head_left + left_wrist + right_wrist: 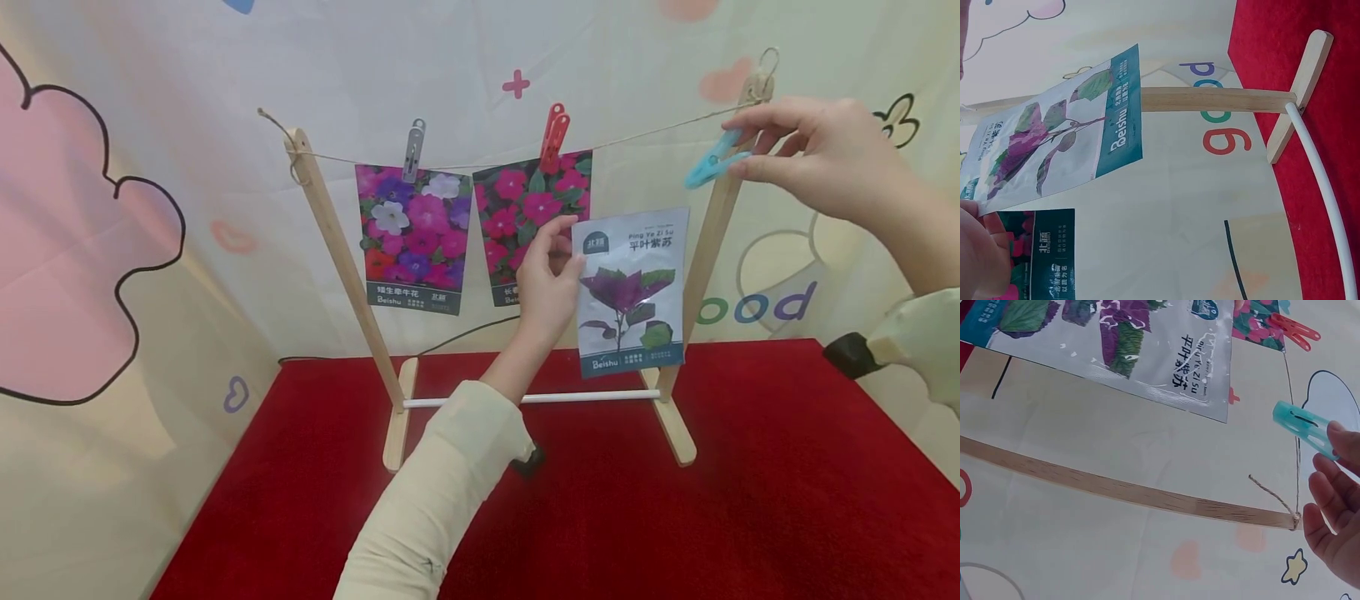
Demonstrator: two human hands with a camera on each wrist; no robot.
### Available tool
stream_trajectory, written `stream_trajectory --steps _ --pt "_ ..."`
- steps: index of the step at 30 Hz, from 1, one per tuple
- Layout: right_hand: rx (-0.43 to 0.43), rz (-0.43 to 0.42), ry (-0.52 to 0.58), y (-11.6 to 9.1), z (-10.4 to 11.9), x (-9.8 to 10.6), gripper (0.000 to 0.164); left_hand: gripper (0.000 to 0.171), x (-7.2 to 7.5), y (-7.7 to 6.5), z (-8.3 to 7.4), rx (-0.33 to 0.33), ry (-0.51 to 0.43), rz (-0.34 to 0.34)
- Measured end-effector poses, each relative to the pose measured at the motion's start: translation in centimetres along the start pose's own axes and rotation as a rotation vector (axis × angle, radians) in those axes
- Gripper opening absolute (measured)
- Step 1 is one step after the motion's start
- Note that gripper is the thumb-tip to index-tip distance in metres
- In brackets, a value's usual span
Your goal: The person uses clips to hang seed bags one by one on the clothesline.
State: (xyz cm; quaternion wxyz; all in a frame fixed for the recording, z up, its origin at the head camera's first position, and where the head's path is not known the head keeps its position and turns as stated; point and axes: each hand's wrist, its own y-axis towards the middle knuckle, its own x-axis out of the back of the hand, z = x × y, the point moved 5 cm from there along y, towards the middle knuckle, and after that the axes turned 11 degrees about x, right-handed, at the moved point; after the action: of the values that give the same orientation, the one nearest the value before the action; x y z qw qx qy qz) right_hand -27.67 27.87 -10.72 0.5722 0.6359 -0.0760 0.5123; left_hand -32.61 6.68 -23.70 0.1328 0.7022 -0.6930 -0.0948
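Observation:
My left hand (551, 279) pinches the left edge of a white seed packet (633, 242) with a purple-leaved plant on it, held below the string at the right. In my right hand (825, 158), thumb and fingers grip a light-blue clothespin (712, 162) by its handles, near the right post. The same clothespin (1304, 425) shows in the right wrist view, apart from the packet. From the string (660, 129) hang two flower packets: a mixed-colour one (417, 225) under a grey clothespin (413, 150), and a pink-flowered one (517, 200) under a red clothespin (553, 137).
A wooden stand has a left post (341, 258), a right post (705, 242) and a white crossbar (592, 398) low between its feet. It stands on a red cloth (600, 517). Behind hangs a printed curtain (315, 50), with a dark cable (465, 332) along its base.

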Motion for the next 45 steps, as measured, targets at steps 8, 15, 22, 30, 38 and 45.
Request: stream_trajectory --steps 8,15,22,30,38,45 --pt "-0.025 -0.01 0.001 0.7 -0.3 0.7 0.036 0.038 -0.2 0.3 -0.3 -0.006 -0.028 0.002" --pt "-0.029 -0.012 0.018 1.5 0.0 1.0 0.035 0.038 -0.5 0.5 -0.7 -0.021 -0.021 -0.006" --pt "-0.017 -0.013 -0.006 2.0 0.1 1.1 0.037 0.039 -0.7 0.7 -1.1 -0.027 -0.02 -0.016" --pt "-0.013 -0.013 -0.016 2.5 0.3 1.3 0.035 0.038 -0.9 0.9 -1.4 -0.019 -0.011 -0.036" --pt "-0.036 -0.014 -0.017 3.0 0.7 1.5 0.036 0.038 -1.1 1.2 -1.7 -0.034 -0.011 -0.05" --pt "-0.012 -0.021 -0.042 3.6 1.0 1.7 0.034 0.038 -1.3 1.3 -2.4 -0.049 -0.001 -0.067"
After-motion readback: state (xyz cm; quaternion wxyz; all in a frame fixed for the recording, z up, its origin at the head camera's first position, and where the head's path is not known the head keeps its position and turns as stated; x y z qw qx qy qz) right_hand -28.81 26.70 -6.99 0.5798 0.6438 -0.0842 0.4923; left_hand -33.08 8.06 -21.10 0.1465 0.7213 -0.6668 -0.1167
